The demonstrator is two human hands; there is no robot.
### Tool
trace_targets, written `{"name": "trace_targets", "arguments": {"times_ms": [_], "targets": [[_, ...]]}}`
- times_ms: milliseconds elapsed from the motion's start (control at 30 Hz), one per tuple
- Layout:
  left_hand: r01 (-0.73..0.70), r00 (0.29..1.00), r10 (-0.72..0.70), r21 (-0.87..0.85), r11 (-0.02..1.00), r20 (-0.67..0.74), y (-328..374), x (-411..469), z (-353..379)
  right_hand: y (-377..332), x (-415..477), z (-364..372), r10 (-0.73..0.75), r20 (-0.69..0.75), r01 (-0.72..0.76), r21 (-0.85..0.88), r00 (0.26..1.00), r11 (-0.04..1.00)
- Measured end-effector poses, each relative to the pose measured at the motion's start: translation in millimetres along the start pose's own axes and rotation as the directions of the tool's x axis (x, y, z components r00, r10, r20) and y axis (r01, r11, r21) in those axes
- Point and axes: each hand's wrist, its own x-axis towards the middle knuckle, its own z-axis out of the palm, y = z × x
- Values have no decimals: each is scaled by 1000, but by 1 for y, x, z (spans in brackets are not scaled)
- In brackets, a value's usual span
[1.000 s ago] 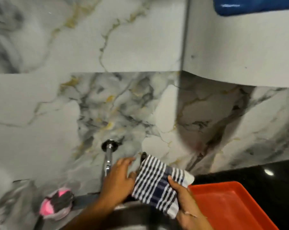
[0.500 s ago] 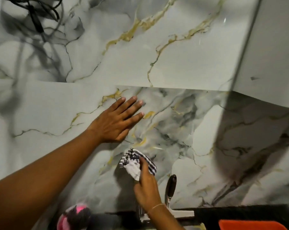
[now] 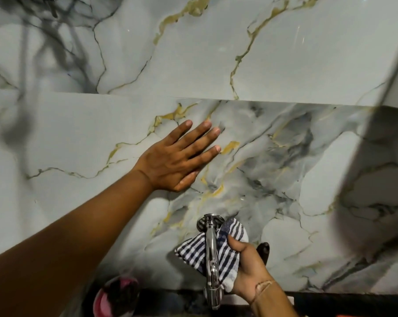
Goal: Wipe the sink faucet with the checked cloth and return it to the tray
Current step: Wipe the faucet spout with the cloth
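A chrome faucet (image 3: 211,252) juts from the marbled wall and runs down toward the bottom edge of the view. The blue-and-white checked cloth (image 3: 193,250) is wrapped behind and around the faucet near its wall flange. My right hand (image 3: 248,271) grips the cloth on the faucet's right side. My left hand (image 3: 177,156) lies flat on the wall above and to the left, fingers spread, holding nothing. The tray is out of view except perhaps a thin orange sliver at the bottom right edge.
A pink and dark scrubber (image 3: 118,296) sits at the bottom left of the faucet. A dark handle (image 3: 263,250) stands against the wall right of my right hand. A wall corner (image 3: 376,133) projects at the right. The dark counter edge (image 3: 342,303) runs along the bottom.
My left hand let go of the cloth and went up flat onto the wall. My right hand carried the cloth to the faucet base. The view tilted up, losing the orange tray.
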Motion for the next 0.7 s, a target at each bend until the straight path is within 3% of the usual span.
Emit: {"name": "trace_targets", "arguments": {"times_ms": [200,267,300,333,367,400,433,467,500,533,600,700], "targets": [[-3,1000,3,4,1000,-17,-1,0,3,9,19,-2,21,11,-21,39,1000,999],[-4,1000,4,10,1000,-17,0,0,3,8,12,2,-75,-56,70,-81,996,994],[-4,1000,4,12,1000,-15,-1,1,3,8,8,5,-225,-128,193,-225,966,955],[-4,1000,4,13,1000,-13,-1,2,3,8,4,8,-452,-172,339,-449,875,827],[-4,1000,4,12,1000,-8,-1,2,2,11,-1,14,-691,-152,410,-707,707,576],[-5,1000,5,7,1000,-4,-1,1,2,16,-8,25,-831,-22,362,-894,556,266],[-7,1000,7,3,1000,-2,-1,2,1,22,-13,38,-847,171,258,-965,503,-42],[-6,1000,6,1,1000,-1,-1,2,0,28,-13,48,-778,336,129,-940,530,-317],[-5,1000,5,0,1000,-1,-1,2,-1,35,-10,56,-661,419,-4,-843,623,-539],[-5,1000,5,-1,1000,3,-1,2,-1,40,-5,62,-545,429,-103,-711,720,-695],[-1,1000,1,-3,1000,7,-1,1,-1,49,5,70,-388,322,-214,-463,863,-860],[2,1000,-2,-4,1000,2,-1,1,0,57,16,73,-302,214,-280,-127,929,-952]]}}
